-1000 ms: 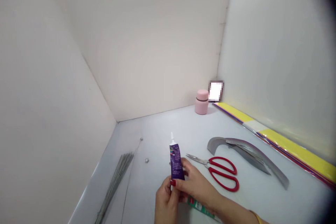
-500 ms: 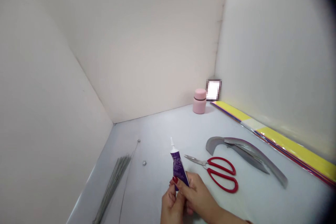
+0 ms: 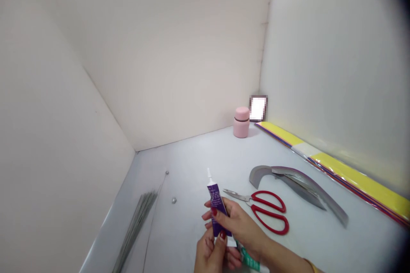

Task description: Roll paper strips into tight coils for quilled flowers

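A purple glue-like tube (image 3: 217, 198) with a long white nozzle stands nearly upright in front of me, its tip leaning slightly left. My right hand (image 3: 241, 222) grips its middle, thumb pressed on the printed side and fingertips showing behind it. Lower down, my left hand (image 3: 209, 251) pinches the flat white bottom end with its thumb. Partly hidden under my right wrist is a green-and-white tube-like item (image 3: 250, 260); I cannot tell whether a hand touches it. Red-handled scissors (image 3: 269, 210) lie just right of my right hand.
To the left lie a bundle of thin grey wires (image 3: 136, 222), a single wire with a small ball (image 3: 167, 172) and a loose silver ball (image 3: 174, 200). Grey curved strips (image 3: 297, 183) and yellow-topped sheets (image 3: 346, 172) lie right. A pink jar (image 3: 241, 123) stands at the back.
My right fingers have spread further up behind the purple tube, and my left thumb now presses its bottom end. The green-and-white item has come into sight. The view has shifted slightly.
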`<state>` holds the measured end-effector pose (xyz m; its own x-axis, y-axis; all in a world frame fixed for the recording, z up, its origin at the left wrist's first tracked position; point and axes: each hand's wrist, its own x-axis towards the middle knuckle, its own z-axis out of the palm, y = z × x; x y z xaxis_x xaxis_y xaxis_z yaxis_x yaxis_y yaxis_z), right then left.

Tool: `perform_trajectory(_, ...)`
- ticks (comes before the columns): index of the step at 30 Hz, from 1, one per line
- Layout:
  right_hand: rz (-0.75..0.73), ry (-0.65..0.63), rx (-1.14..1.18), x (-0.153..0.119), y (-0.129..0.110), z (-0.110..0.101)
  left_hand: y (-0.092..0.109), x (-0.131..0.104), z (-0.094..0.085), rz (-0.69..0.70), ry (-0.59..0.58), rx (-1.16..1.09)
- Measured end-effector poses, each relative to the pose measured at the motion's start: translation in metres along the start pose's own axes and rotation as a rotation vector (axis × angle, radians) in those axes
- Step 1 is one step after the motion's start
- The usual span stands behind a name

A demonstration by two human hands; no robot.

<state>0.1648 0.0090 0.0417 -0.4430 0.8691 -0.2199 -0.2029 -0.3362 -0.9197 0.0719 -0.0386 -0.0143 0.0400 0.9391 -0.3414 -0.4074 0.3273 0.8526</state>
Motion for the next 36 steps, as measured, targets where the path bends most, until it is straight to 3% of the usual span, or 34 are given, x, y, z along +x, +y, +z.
perform_trajectory(6,-0.068,0.138,-0.114,0.002,-0.003,-0.003,-0.004,-0.002,0.005,-0.045,-0.024,0.004)
perform_trajectory(14,-0.065,-0.008,0.01,0.004,-0.011,-0.01,-0.005,-0.002,0.005,-0.073,-0.021,-0.01)
perform_trajectory(19,-0.024,-0.28,-0.021,-0.003,0.004,-0.008,0.012,-0.003,-0.004,0.055,0.033,0.032)
perform_trajectory(24,-0.114,-0.186,-0.033,-0.003,0.022,0.002,0.016,-0.004,-0.005,0.175,0.125,0.137)
perform_trajectory(29,-0.036,-0.184,-0.084,-0.006,0.01,0.003,0.011,-0.002,-0.001,0.137,0.051,0.126)
perform_trajectory(31,-0.047,-0.168,-0.253,-0.003,0.002,0.002,0.012,-0.002,0.0,0.132,0.051,0.17)
perform_trajectory(33,-0.081,-0.142,-0.487,0.01,-0.008,0.0,0.014,-0.002,-0.002,0.137,0.085,0.199)
perform_trajectory(36,-0.11,-0.046,-0.641,0.049,-0.018,-0.004,0.025,-0.003,-0.01,0.222,0.182,0.298)
